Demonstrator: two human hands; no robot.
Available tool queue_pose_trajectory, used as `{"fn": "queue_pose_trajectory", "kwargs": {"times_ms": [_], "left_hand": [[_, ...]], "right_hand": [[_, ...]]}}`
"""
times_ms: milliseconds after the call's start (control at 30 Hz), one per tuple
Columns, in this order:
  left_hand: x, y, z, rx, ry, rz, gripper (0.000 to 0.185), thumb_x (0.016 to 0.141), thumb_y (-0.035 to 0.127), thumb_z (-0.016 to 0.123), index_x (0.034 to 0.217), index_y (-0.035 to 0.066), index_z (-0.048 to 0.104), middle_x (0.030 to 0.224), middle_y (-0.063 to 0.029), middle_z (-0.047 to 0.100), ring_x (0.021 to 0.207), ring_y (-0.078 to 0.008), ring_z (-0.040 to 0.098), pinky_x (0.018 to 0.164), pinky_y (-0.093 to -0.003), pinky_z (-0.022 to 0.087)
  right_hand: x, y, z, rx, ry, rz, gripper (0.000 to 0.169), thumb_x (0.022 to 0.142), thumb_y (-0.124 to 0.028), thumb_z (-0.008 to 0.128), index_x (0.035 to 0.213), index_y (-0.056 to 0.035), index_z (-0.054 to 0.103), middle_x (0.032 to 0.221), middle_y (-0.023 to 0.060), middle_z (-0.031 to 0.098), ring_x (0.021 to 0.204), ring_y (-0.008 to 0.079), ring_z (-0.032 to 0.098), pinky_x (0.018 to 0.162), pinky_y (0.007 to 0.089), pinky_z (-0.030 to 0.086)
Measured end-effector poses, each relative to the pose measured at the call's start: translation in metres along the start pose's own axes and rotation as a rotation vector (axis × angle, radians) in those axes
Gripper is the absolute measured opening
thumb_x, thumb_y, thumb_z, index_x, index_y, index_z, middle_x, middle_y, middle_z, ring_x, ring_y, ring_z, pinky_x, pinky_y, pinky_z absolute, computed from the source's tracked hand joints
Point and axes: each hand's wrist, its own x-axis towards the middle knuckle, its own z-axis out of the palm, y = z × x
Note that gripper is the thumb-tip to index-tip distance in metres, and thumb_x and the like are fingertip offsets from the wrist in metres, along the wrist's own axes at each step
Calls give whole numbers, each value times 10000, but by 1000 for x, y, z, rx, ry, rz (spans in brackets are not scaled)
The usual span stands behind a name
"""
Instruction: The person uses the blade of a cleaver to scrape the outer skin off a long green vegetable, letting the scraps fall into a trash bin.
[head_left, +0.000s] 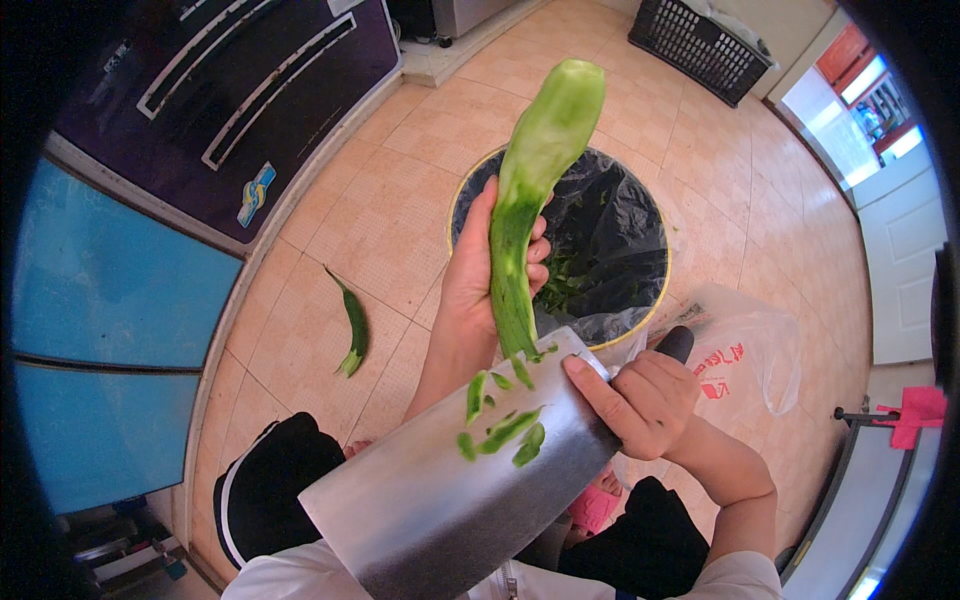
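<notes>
My left hand (472, 262) is closed around the middle of a long, curved green gourd (551, 142). The gourd's far part is peeled pale, while the near part still has dark green skin. In my right hand (649, 401) is a cleaver (465, 510) by its dark handle, with a finger laid on the broad blade. Several green peel shavings (510, 431) cling to the blade, close to the gourd's near end. Below the gourd stands a round bin (667, 277) lined with a dark bag, with green peelings (559, 281) inside.
A small green vegetable (356, 322) lies on the tiled floor (390, 270) at the left. Clear plastic bag (750, 360) with red print rests right of the bin. Blue cabinet doors (120, 270) line the left side. A black plastic crate (697, 49) stands at the back.
</notes>
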Motion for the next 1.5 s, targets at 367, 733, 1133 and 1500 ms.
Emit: {"fn": "queue_pose_trajectory", "kwargs": {"times_ms": [367,733,1133,1500], "left_hand": [[-4,-5,5,-9,34,-20,492,847,486,545,1008,24,588,615,-20,522,484,-97,463,412,-217,394],[-10,-6,12,16,75,19,453,848,468,557,970,35,608,593,-23,528,470,-94,482,422,-225,423],[-11,-6,10,-32,26,-34,376,849,447,568,878,73,594,594,-34,531,470,-110,486,420,-234,423],[2,-7,4,-112,12,19,450,831,463,582,953,29,584,589,-26,506,494,-106,469,435,-221,403]], "right_hand": [[-10,9,0,-72,20,26,558,501,-108,527,1039,-31,655,558,-26,279,443,91,373,397,222,321],[-3,4,-2,-25,10,22,540,505,-99,535,1028,-35,656,559,-25,305,441,93,381,401,222,330],[-10,14,3,-81,-9,67,540,534,-110,536,1055,-15,640,556,-15,332,445,110,396,406,240,333],[-4,0,-9,71,-76,44,541,542,-123,551,1061,9,628,566,-10,375,465,123,427,419,252,353]]}}
